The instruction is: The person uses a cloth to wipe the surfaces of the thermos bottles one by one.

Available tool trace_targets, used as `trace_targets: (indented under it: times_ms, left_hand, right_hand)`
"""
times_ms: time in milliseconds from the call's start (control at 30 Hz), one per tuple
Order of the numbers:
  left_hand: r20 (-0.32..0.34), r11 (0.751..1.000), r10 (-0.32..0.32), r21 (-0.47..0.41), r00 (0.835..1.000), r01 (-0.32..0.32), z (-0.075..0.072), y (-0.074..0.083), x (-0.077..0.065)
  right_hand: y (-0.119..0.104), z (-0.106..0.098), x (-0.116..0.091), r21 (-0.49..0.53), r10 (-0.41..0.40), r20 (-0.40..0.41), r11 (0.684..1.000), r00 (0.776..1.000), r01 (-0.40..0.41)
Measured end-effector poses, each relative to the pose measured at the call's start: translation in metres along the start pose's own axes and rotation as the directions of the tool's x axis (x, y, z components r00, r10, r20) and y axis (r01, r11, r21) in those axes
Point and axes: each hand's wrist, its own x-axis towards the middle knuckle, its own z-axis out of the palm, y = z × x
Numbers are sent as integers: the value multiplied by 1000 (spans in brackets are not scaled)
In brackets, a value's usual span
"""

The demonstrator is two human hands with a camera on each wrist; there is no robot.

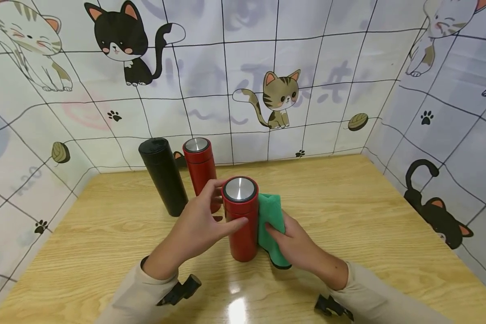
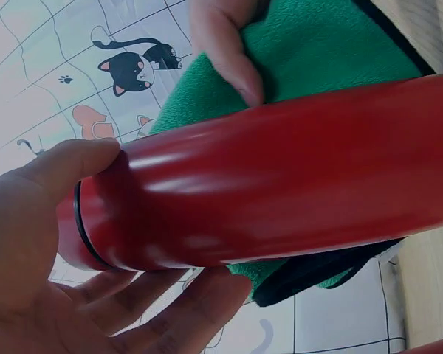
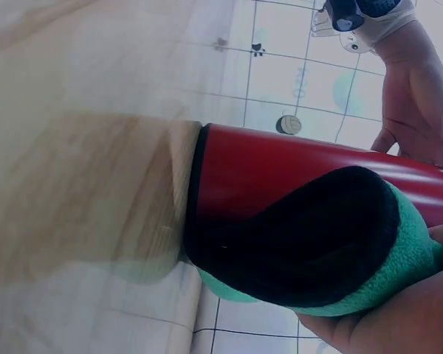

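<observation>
A red thermos bottle (image 1: 244,238) with a silver-topped lid stands upright on the table in front of me. My left hand (image 1: 196,227) grips its upper part; in the left wrist view the thumb lies on one side and the fingers curl on the other, near the dark ring below the lid (image 2: 72,228). A green cloth with black edging (image 1: 269,213) is held in my right hand (image 1: 295,240), the thumb over it, against the bottle's right side. In the right wrist view the folded cloth (image 3: 417,243) overlaps the bottle's lower body (image 3: 258,169).
Behind my left hand stand a second red thermos bottle (image 1: 200,168) and a black bottle (image 1: 164,180). The wood-grain table (image 1: 328,193) is bordered by a white cat-patterned sheet (image 1: 202,112) at the back and both sides.
</observation>
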Motion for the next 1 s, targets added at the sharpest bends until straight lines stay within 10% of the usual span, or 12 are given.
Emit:
trace_targets:
  times_ms: [500,1000]
  left_hand:
    - [81,997,57,-62,995,-52,-5,-3,0]
    - [24,998,28,-61,999,-26,3,-2,0]
  right_hand:
    - [-7,2,-4,8,-15,-22,1000,1000,16]
    - [-13,0,-7,25,-47,-64,999,997,49]
